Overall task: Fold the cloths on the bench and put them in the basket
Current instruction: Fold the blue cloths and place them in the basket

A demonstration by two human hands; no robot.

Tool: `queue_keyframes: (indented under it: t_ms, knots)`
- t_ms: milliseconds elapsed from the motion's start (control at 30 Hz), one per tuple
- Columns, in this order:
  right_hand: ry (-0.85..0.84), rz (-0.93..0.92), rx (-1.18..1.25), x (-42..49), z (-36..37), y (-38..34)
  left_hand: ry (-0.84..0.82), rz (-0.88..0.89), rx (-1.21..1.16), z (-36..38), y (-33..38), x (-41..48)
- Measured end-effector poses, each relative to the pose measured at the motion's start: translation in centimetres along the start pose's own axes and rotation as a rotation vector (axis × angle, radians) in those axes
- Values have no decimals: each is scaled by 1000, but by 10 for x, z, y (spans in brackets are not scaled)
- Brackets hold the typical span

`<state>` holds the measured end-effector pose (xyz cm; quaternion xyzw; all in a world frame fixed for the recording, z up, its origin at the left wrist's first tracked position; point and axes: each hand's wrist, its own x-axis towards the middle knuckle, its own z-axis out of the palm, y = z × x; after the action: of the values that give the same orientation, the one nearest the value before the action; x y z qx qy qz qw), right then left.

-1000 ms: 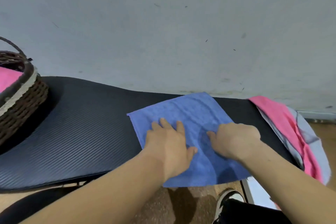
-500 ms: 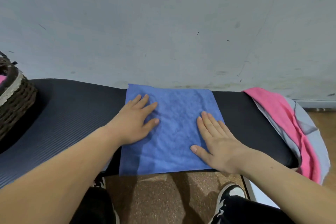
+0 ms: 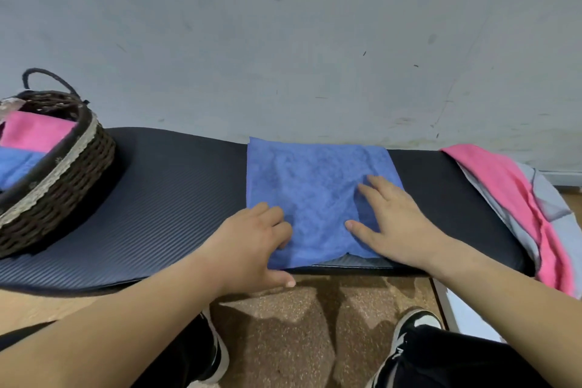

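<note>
Left hand (image 3: 252, 239) resting at bench's (image 3: 163, 205) front edge, fingers curled, thumb hanging over edge. Right hand (image 3: 393, 220) lying flat, palm down, fingers spread, pointing toward back edge.

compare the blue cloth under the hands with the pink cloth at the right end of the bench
The blue cloth lies spread flat in the middle of the bench; the pink cloth is bunched and drapes over the bench's end. The blue cloth lies straight on the bench, the pink one on a grey cloth. Both hands, left hand and right hand, rest on the blue one; none touches the pink. Neither is in the basket.
</note>
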<state>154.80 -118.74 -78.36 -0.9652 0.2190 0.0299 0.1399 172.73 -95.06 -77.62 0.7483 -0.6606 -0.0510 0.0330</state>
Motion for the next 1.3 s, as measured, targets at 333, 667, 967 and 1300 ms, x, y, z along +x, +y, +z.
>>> queue_keyframes:
  t_ms: [333, 667, 967, 1300]
  knots:
    - [-38, -181, 2, -40, -1, 2, -36, -98, -226, -22, -10, -18]
    - [54, -113, 22, -41, -11, 44, 146, -227, -233, -41, -22, -31]
    - [-183, -11, 240, -78, -56, 46, -43, -359, -570, -60, -12, -44]
    - [-150, 233, 967, -68, -71, 54, -51, -496, -834, -78, -27, -37]
